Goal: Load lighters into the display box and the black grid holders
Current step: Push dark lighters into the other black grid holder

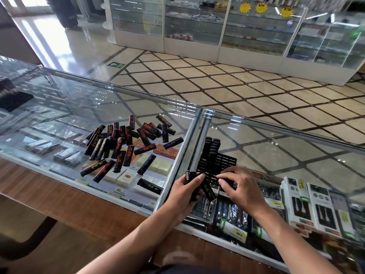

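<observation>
A loose pile of black lighters (126, 143) with red and gold print lies on the glass counter top, left of the metal divider. A black grid holder (224, 161) sits on the glass right of the divider, with several lighters (211, 148) standing in its far-left slots. My left hand (184, 191) grips a bundle of several black lighters at the holder's near-left corner. My right hand (240, 186) is over the holder's near edge, fingers curled, pinching a black lighter (229, 182) above the grid. The near slots are hidden by my hands.
Another black grid holder (14, 100) lies at the far left of the counter. Cigarette packs and boxed goods (316, 210) show under the glass. The metal divider (183, 157) runs between the two panes. A wooden ledge (69, 196) borders the near side.
</observation>
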Demonstrator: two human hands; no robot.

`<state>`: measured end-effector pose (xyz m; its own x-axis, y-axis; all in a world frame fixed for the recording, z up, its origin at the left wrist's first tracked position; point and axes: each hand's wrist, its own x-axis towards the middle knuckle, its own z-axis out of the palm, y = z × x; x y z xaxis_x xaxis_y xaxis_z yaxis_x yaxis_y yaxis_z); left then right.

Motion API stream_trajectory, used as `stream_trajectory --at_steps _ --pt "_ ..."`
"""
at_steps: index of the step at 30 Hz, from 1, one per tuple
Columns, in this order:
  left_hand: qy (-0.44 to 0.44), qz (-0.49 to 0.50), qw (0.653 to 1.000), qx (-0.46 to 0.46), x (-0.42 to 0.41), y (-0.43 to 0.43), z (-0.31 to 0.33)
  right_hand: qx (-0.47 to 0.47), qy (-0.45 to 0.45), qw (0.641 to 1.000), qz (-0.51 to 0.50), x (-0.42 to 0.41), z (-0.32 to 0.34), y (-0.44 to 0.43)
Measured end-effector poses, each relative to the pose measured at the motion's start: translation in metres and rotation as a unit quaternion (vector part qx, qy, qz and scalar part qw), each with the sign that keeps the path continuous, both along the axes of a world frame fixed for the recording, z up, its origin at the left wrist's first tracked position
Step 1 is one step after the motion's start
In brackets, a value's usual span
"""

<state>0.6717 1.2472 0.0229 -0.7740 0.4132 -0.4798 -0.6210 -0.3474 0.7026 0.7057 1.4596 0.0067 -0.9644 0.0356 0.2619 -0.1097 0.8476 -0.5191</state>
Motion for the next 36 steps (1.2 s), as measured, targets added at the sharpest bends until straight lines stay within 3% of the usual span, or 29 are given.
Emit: stream_trajectory --at_steps 4,9,20,27,36 --pt "0.0 -0.001 1.0 -0.008 -0.001 0.002 0.0 -0.062 0.029 0.998 0.013 0.001 0.009 -0.012" --pt "0.003 0.001 1.0 0.007 -0.001 0.002 0.0 -0.232 -0.113 0.965 0.042 0.007 0.022 -0.029" --pt "-0.017 0.006 0.998 0.061 -0.001 -0.004 -0.006 -0.362 -0.169 0.917 0.002 0.009 0.02 -0.035" --pt "-0.035 0.012 0.997 0.074 0.0 -0.008 -0.009 -0.418 -0.124 0.9 -0.032 0.002 0.019 -0.026" --pt "-0.038 0.013 0.996 0.085 0.001 -0.008 -0.007 -0.347 -0.003 0.934 -0.089 -0.018 0.018 -0.02"
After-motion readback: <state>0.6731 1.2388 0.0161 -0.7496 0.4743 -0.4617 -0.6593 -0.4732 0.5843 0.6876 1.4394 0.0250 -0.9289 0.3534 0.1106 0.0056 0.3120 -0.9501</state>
